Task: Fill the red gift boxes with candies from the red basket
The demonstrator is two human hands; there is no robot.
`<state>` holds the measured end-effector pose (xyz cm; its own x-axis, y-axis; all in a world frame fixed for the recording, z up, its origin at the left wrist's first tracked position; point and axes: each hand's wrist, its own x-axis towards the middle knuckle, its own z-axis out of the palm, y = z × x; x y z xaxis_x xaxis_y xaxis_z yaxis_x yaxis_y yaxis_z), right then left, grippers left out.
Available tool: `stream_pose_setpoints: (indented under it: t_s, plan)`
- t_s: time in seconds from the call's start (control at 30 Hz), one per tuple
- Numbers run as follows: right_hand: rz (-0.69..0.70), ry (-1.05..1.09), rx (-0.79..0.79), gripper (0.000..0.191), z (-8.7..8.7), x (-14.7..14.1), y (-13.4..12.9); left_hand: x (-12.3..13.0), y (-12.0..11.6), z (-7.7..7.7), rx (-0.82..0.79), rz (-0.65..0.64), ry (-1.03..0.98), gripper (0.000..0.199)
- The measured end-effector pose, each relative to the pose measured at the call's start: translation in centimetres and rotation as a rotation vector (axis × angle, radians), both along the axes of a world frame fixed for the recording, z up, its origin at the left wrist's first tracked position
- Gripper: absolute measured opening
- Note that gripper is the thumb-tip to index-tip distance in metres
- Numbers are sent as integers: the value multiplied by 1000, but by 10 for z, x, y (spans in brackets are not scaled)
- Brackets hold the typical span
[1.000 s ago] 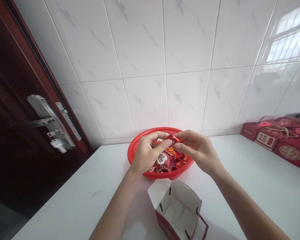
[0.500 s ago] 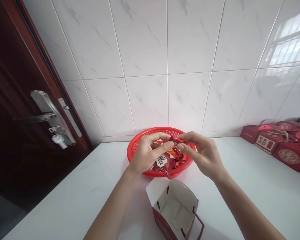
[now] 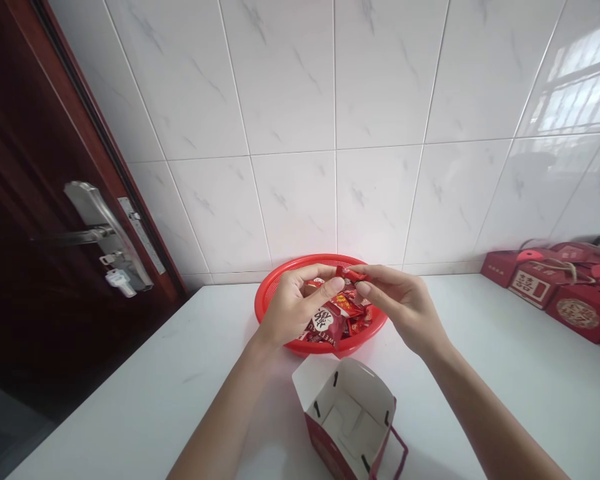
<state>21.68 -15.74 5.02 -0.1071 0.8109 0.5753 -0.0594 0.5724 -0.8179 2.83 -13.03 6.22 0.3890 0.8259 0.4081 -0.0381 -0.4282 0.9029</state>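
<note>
Between the fingertips of my left hand (image 3: 296, 301) and my right hand (image 3: 403, 303) is a small red wrapped candy (image 3: 350, 274), pinched at both ends. Both hands are over a red plastic basket (image 3: 267, 293), which holds several red packets, among them a dark red one with a white round print (image 3: 325, 321). In front of the basket stands an open box (image 3: 353, 420), white inside and dark red outside, its flap up and a cord handle at its right. Nothing lies inside the box.
Several red gift boxes (image 3: 580, 313) stand at the right by the tiled wall (image 3: 295, 200). A dark red door (image 3: 25, 200) with a metal handle and hanging keys (image 3: 121, 281) is at the left of the white table (image 3: 180, 373).
The candy between my fingertips has turned and sits slightly higher. My fingers have shifted a little around it. Basket and open box stay in place.
</note>
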Motion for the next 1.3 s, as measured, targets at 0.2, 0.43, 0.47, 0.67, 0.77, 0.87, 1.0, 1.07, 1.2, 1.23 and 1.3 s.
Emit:
stream_pose_setpoints:
  t_s: [0.2, 0.43, 0.47, 0.67, 0.77, 0.87, 1.0, 1.07, 1.2, 1.23, 1.3]
  plan:
    - [65, 61, -67, 16, 2, 1, 0, -1, -3, 4, -48, -90, -23, 29]
    - [62, 90, -122, 22, 1, 0, -3, 2, -11, 11, -49, -77, 62, 32]
    - [64, 95, -119, 20, 2, 0, -3, 2, -11, 12, -46, -84, 67, 32]
    - [77, 88, -121, 14, 4, 0, -5, 0, -8, 8, -20, -80, 77, 29]
    - [91, 88, -145, 16, 3, 1, -3, 0, -8, 8, -28, -75, 98, 30]
    - [112, 92, -166, 20, 1, 3, -2, 0, -8, 9, -35, -97, 59, 29]
    - [134, 89, -167, 21, -2, 4, -2, 1, -8, 9, -33, -98, 29, 26]
    - [140, 84, -163, 21, -2, 4, -2, 1, -9, 10, -37, -106, 19, 25]
    - [140, 90, -188, 18, -2, 2, -2, 1, -10, 11, -74, -129, -3, 24]
    - [141, 90, -197, 18, -2, 2, -2, 1, -11, 11, -87, -126, -5, 24]
    - [151, 93, -214, 18, -2, 1, -2, 0, -10, 11, -115, -126, -4, 24]
